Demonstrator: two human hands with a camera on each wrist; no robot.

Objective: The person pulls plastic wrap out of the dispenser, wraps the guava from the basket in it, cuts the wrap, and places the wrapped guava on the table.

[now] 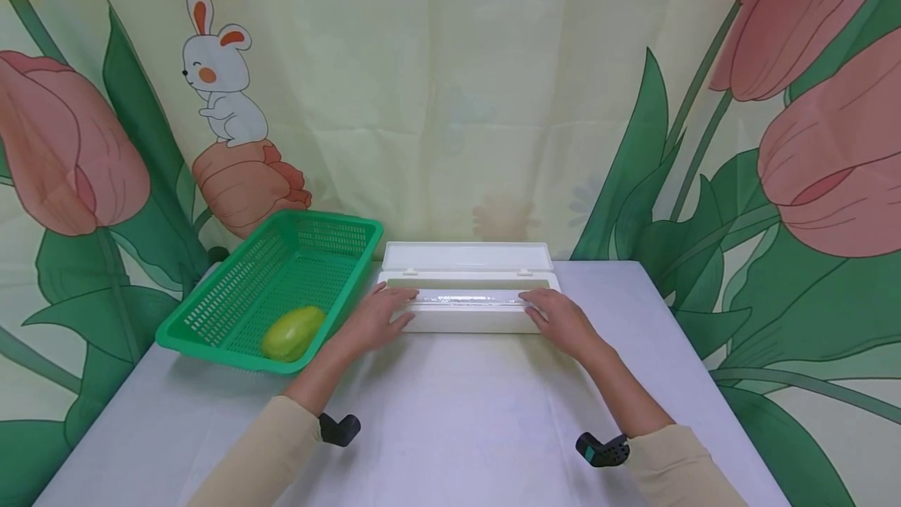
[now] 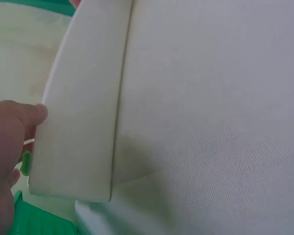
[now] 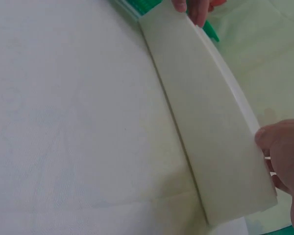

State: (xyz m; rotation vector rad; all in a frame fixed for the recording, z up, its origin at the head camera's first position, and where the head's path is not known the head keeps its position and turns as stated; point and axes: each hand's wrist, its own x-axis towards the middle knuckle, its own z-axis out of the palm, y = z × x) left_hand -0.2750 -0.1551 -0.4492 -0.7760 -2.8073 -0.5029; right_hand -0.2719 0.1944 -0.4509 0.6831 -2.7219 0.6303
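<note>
A long white box (image 1: 470,322) stands on the table with its lid (image 1: 468,257) tipped up at the back. Inside it a shiny roll of clear film (image 1: 468,298) stretches from side to side. My left hand (image 1: 380,314) reaches over the box's left end, fingers on top and thumb apart from them at the front. On the right end, my right hand (image 1: 561,319) lies in much the same way. In the left wrist view the thumb (image 2: 34,115) touches the box's upper edge; a small green piece (image 2: 26,163) shows by the fingers behind.
Left of the box is a green slotted basket (image 1: 211,343), close to my left forearm. One oblong yellow-green fruit (image 1: 292,333) lies in it. A white cloth (image 1: 464,421) covers the table, and a printed curtain (image 1: 479,100) hangs behind.
</note>
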